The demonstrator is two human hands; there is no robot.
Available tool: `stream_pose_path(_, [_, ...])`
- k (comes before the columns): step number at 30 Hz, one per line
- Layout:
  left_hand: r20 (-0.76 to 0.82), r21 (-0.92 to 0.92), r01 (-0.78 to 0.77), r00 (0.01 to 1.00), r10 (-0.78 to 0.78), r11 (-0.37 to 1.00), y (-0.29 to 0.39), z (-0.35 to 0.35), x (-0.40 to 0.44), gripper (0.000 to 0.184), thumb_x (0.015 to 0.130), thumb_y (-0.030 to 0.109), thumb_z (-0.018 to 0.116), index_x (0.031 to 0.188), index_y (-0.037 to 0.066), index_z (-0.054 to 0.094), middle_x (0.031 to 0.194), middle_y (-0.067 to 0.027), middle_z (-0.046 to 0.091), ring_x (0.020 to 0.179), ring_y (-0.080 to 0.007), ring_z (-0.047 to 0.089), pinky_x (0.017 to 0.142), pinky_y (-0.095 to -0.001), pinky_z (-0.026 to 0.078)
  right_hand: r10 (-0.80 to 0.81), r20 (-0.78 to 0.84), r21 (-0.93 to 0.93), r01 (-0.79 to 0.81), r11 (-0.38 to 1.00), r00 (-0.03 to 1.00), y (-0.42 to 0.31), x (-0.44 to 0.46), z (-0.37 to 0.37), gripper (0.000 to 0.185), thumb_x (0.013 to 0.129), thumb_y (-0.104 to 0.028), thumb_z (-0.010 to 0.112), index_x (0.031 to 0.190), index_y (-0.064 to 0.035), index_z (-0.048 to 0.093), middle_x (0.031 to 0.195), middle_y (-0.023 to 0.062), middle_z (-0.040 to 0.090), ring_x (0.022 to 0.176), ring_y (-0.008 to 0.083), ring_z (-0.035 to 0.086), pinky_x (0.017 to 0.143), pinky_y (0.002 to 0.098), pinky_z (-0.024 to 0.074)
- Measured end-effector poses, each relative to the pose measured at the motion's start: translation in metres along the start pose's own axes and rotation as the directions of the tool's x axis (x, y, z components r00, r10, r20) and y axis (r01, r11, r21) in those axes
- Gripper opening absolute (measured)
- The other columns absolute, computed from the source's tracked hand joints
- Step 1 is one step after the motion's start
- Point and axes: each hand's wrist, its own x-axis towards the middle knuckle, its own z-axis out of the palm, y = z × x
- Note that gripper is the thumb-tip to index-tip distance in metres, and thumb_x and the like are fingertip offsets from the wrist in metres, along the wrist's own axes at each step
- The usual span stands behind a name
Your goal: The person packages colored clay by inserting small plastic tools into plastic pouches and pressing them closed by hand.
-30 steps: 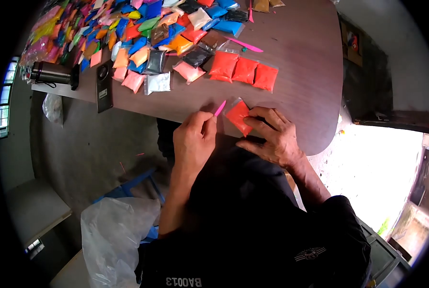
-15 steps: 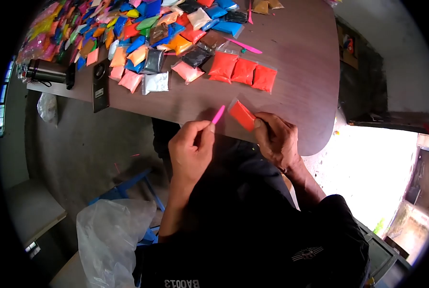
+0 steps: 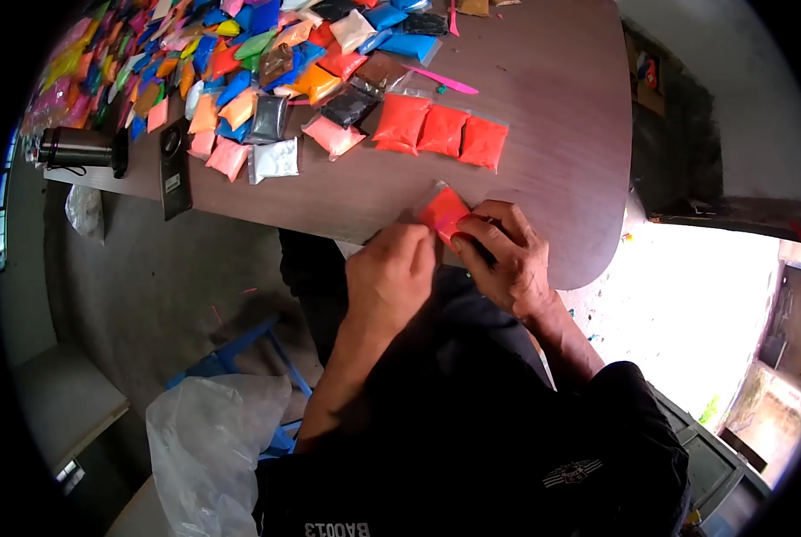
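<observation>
My right hand (image 3: 512,259) pinches a small clear packet of red material (image 3: 442,211) near the table's front edge. Closed around a pink plastic tool (image 3: 441,225), my left hand (image 3: 391,271) is at the packet's left side. The tool's tip lies over the packet's face, and its other end is hidden by my fingers. Beyond my hands, three red packets (image 3: 440,130) lie in a row on the brown table (image 3: 543,179).
Many coloured packets (image 3: 315,83) cover the far left of the table. A pink knife (image 3: 445,81), a dark phone-like object (image 3: 175,170) and a metal flask (image 3: 80,149) lie there too. A plastic bag (image 3: 212,447) hangs by a blue stool (image 3: 226,352).
My left hand has moved right with the pink tool, which now meets the red packet. The packet has been turned to show its broad face, still in my right hand.
</observation>
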Motion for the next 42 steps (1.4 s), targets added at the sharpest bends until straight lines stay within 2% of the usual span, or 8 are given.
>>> stream_pose_path(5, [0.002, 0.021, 0.097, 0.995, -0.097, 0.995, -0.019, -0.016, 0.016, 0.006, 0.093, 0.006, 0.074, 0.093, 0.006, 0.068, 0.083, -0.0137, 0.071, 0.067, -0.0378, 0.07, 0.058, -0.0437, 0.056, 0.017, -0.003, 0.016, -0.017, 1.0, 1.0, -0.001, 0.002, 0.0, 0.027, 0.08, -0.005, 0.088, 0.104, -0.0062, 0.077, 0.108, 0.0088, 0.069, 0.09, 0.0262, 0.073, 0.069, 0.0377, 0.0622])
stream_pose_path(8, [-0.002, 0.008, 0.045, 0.999, -0.045, 0.999, -0.005, -0.015, 0.017, 0.008, 0.093, 0.007, 0.079, 0.097, 0.004, 0.072, 0.082, -0.0149, 0.071, 0.066, -0.0326, 0.069, 0.06, -0.0395, 0.054, 0.029, -0.014, 0.037, -0.029, 0.999, 0.999, 0.001, 0.0, 0.001, 0.027, 0.08, -0.005, 0.088, 0.105, -0.0064, 0.078, 0.107, 0.0088, 0.07, 0.089, 0.0259, 0.073, 0.069, 0.0372, 0.0622])
stream_pose_path(12, [0.062, 0.045, -0.055, 0.997, 0.052, 0.997, 0.011, -0.001, 0.016, 0.007, 0.095, 0.013, 0.073, 0.091, 0.009, 0.069, 0.085, -0.0125, 0.071, 0.076, -0.0376, 0.071, 0.065, -0.047, 0.058, 0.016, -0.028, 0.033, -0.015, 0.999, 0.999, 0.002, 0.0, 0.002, 0.026, 0.08, -0.004, 0.088, 0.104, -0.006, 0.078, 0.107, 0.0092, 0.07, 0.089, 0.0258, 0.073, 0.068, 0.0365, 0.062])
stream_pose_path(19, [0.096, 0.11, -0.008, 0.995, -0.002, 0.994, -0.017, -0.003, 0.046, 0.01, 0.097, 0.013, 0.07, 0.09, 0.008, 0.067, 0.086, -0.0138, 0.071, 0.078, -0.0386, 0.071, 0.066, -0.0492, 0.057, -0.011, -0.038, 0.041, 0.013, 0.999, 0.999, 0.002, 0.001, 0.002, 0.026, 0.079, -0.005, 0.088, 0.103, -0.0062, 0.078, 0.107, 0.0096, 0.07, 0.089, 0.0259, 0.073, 0.069, 0.0361, 0.0623])
stream_pose_path(25, [0.102, 0.001, -0.022, 0.995, 0.022, 1.0, 0.002, -0.004, 0.031, 0.007, 0.093, 0.009, 0.076, 0.098, 0.006, 0.072, 0.093, -0.0156, 0.075, 0.082, -0.039, 0.074, 0.07, -0.0444, 0.059, 0.001, -0.035, 0.036, 0.0, 0.999, 0.999, 0.001, 0.001, 0.001, 0.029, 0.079, -0.007, 0.088, 0.106, -0.0059, 0.078, 0.108, 0.01, 0.071, 0.09, 0.0265, 0.074, 0.07, 0.0371, 0.0628])
stream_pose_path(32, [0.045, 0.1, 0.025, 0.999, -0.029, 0.995, -0.02, -0.001, 0.035, 0.009, 0.096, 0.015, 0.073, 0.093, 0.008, 0.069, 0.089, -0.0152, 0.073, 0.079, -0.0415, 0.071, 0.066, -0.0494, 0.057, 0.064, 0.0, 0.026, -0.064, 0.998, 0.998, -0.003, 0.002, 0.0, 0.032, 0.08, -0.009, 0.088, 0.111, -0.0065, 0.079, 0.107, 0.0103, 0.071, 0.089, 0.0284, 0.074, 0.072, 0.0382, 0.0626])
stream_pose_path(37, [0.061, -0.027, 0.088, 0.994, -0.087, 0.996, -0.006, -0.016, 0.021, 0.008, 0.094, 0.008, 0.078, 0.099, 0.004, 0.073, 0.088, -0.0156, 0.073, 0.075, -0.0359, 0.072, 0.067, -0.0422, 0.056, 0.048, 0.001, 0.024, -0.048, 0.999, 0.999, 0.001, 0.001, 0.004, 0.03, 0.082, -0.008, 0.087, 0.111, -0.0068, 0.08, 0.103, 0.0108, 0.072, 0.087, 0.0292, 0.074, 0.074, 0.0386, 0.0618])
stream_pose_path(42, [0.018, -0.044, -0.013, 1.0, 0.014, 0.999, -0.012, -0.008, 0.006, 0.009, 0.093, 0.006, 0.079, 0.097, 0.003, 0.072, 0.086, -0.0156, 0.073, 0.072, -0.0352, 0.072, 0.064, -0.0412, 0.056, 0.033, -0.002, 0.001, -0.033, 0.999, 0.999, 0.0, 0.002, 0.002, 0.026, 0.083, -0.006, 0.085, 0.108, -0.0066, 0.08, 0.104, 0.0104, 0.073, 0.086, 0.0291, 0.074, 0.074, 0.0384, 0.0614])
